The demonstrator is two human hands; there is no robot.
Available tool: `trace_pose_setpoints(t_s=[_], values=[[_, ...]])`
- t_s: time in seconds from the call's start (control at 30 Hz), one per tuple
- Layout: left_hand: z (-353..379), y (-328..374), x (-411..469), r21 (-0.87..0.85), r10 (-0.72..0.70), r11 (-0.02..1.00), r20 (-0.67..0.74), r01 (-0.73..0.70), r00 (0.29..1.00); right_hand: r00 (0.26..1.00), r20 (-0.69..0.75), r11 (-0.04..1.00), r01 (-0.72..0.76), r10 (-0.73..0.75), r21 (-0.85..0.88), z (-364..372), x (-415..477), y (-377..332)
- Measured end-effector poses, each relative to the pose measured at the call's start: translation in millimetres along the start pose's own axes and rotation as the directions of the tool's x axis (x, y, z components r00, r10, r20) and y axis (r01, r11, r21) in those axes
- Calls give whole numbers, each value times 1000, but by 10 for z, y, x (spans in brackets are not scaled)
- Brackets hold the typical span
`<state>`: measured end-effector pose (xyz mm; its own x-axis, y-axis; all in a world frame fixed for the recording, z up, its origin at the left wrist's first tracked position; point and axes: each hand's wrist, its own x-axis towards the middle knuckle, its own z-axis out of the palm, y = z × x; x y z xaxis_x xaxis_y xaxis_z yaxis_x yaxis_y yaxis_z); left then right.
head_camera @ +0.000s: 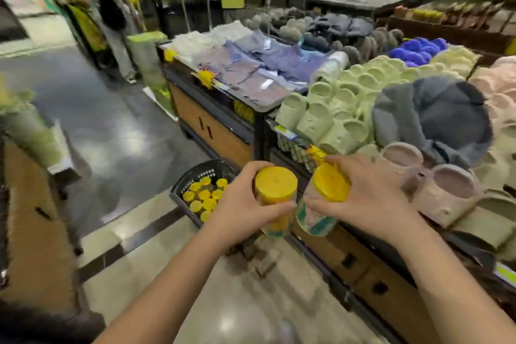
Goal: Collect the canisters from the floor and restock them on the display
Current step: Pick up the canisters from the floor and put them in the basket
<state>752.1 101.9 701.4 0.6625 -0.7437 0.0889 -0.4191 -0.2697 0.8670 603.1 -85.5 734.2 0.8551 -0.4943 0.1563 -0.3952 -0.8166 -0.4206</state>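
The left hand grips one yellow-lidded canister, fingers curled round its side; the right hand grips a second canister, tilted, just beside the first. Both are held above the floor beside the counter of slippers. More canisters stand in a black basket on the floor.

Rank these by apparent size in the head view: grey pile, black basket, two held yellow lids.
1. Grey pile.
2. Basket, though it sits farther away.
3. Left lid and right lid look alike; no ranking between them.
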Motion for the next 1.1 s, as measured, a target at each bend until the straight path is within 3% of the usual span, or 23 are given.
trace_pose_setpoints(t_s=[0.3, 0.53, 0.8, 1.1], values=[[-707, -667, 736, 30, -220, 970, -322, 242, 921, 941, 158, 951, 281, -300, 131, 615, 1735, -373], [-1243, -1148, 1139, -43, -316, 941, -466, 335, 827, 863, 219, 889, 428, -455, 163, 1157, 2724, -836], [-2014, -2238, 1789, -109, -417, 900, -495, 422, 762, 813, 332, 878, 453, -478, 155, 2136, 3823, -1410], [-2498, -3550, 2731, -47, -495, 847, -431, 529, 755, 813, 398, 903, 414, -425, 118, 3349, 4970, -1637]])
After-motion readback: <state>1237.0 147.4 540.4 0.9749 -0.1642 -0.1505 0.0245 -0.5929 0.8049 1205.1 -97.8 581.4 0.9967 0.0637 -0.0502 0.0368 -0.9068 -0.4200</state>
